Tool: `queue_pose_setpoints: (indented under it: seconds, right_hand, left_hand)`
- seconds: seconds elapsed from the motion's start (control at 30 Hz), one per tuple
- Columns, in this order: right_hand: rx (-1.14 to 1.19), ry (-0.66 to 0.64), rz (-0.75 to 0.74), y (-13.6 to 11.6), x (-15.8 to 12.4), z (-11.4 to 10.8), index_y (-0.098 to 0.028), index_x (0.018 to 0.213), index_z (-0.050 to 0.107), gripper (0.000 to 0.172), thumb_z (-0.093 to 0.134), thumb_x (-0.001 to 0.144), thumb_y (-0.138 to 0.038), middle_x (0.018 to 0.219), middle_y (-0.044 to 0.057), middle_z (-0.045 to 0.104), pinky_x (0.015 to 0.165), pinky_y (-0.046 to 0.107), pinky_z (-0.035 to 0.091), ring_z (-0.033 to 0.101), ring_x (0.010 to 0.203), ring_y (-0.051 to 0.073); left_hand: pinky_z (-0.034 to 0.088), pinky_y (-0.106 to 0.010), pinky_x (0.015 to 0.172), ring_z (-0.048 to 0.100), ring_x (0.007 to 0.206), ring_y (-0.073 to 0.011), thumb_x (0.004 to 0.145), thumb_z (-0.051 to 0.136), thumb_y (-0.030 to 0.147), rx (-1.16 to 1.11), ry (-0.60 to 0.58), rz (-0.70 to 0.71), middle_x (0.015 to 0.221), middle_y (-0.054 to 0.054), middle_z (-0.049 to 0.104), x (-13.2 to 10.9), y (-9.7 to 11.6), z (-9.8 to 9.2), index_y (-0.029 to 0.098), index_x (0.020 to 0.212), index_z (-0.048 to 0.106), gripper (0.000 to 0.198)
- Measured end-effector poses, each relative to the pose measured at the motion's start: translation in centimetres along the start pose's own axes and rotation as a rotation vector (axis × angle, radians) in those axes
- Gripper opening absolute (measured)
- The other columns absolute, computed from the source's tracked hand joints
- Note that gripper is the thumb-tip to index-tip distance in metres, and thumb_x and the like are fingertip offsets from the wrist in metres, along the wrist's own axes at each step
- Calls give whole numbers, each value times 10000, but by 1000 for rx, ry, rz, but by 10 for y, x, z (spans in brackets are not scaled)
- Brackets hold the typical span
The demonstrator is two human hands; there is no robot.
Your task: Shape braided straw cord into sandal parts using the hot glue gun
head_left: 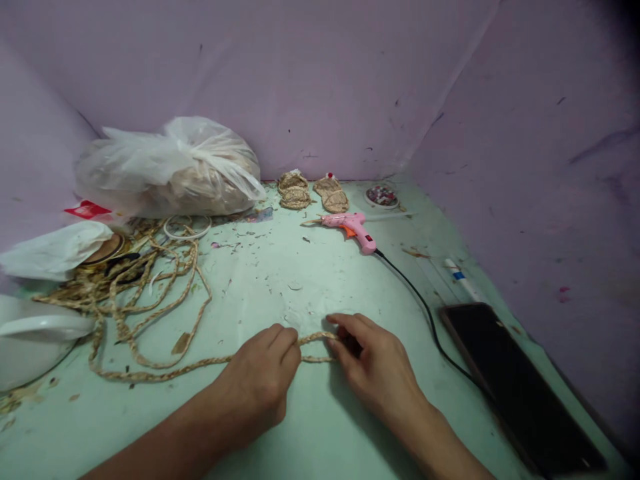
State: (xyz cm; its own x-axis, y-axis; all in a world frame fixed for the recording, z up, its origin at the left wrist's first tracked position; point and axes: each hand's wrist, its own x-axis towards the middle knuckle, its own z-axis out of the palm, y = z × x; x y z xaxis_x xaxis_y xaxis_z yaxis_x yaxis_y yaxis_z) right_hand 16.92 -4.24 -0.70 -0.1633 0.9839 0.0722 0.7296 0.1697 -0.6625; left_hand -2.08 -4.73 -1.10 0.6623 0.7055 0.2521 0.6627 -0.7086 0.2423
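A braided straw cord (165, 375) runs from a loose tangle on the left to my hands at the front of the table. My left hand (267, 373) is closed around the cord, its fingertips pointing down. Between the hands two strands of the cord lie side by side, one above the other. My right hand (373, 357) pinches the cord between thumb and fingers, where it seems to double back; the fold itself is hidden behind the fingers.
A pink glue gun (350, 227) lies behind my hands, its black cable (425, 300) running to a phone (520, 387) at right. At the back are a plastic bag (175, 167), small woven slippers (294, 190) and a dish of beads (382, 196). A white container (40, 333) stands at left.
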Motion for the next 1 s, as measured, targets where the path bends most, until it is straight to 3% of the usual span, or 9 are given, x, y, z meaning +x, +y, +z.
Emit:
queue_pose_setpoints:
  seconds: [0.13,0.3,0.47,0.6,0.73,1.0]
  right_hand:
    - [105,-90,-118,4,2,-8,-226,940,643,191,511,804,-200,820,29,628,611,257,430,567,675,142]
    - [75,-211,-167,5,5,-16,-256,1067,614,395,678,694,-368,868,23,622,613,259,426,554,713,156]
    - [150,-169,-165,12,6,-12,-237,1052,622,332,655,730,-312,871,23,614,597,251,427,545,664,129]
    - [282,-121,-90,11,6,-9,-209,909,655,193,660,723,-260,804,16,616,585,248,428,554,652,126]
    - [344,-89,-6,6,6,-7,-189,759,662,53,658,707,-182,697,1,607,563,249,408,544,623,127]
    - [408,-39,63,9,6,-3,-179,691,685,40,680,666,-148,632,1,585,532,247,385,526,588,123]
  left_hand:
    - [483,-298,607,502,735,-176,711,390,-1,-100,51,-34,812,-95,547,1,-6,-2,128,794,563,231]
    - [495,-300,650,512,780,-178,723,389,-14,-165,101,-55,833,-100,547,3,-12,-4,117,828,565,243]
    - [497,-296,683,521,819,-175,745,399,-8,-184,140,-42,883,-105,560,2,-13,-4,115,862,574,243]
    - [495,-285,684,543,823,-173,767,454,33,-143,231,11,898,-99,580,1,-13,-6,132,890,577,200]
    - [488,-262,647,561,777,-159,764,502,62,-155,235,11,886,-87,592,0,-11,-8,146,894,565,167]
    - [483,-281,641,577,748,-168,784,491,146,-231,214,23,836,-83,609,1,-12,-15,147,931,515,149]
